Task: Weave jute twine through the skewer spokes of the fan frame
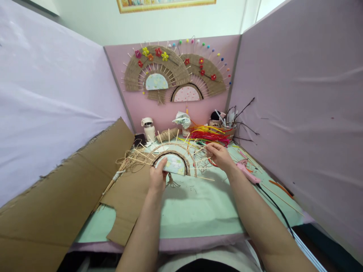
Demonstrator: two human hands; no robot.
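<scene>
A half-round fan craft [172,164] with a pale floral cloth centre, dark trim and thin wooden sticks spreading outward is held above the table. My left hand [159,175] grips its cloth centre at the lower left, thumb on the front. Brown twine [185,148] runs in an arc across the sticks. At the right-hand stick tips, my right hand [217,154] is closed in a pinch; whether it holds twine or a stick end cannot be made out. A twine tassel [172,181] hangs below the centre.
A pink glue gun [248,172] with a black cord lies right. Cardboard [124,204] covers the left side. Behind are a white bottle [149,129], a twine roll [168,135] and red and yellow pipe cleaners [208,136]. Two decorated fans [157,49] hang on the back panel.
</scene>
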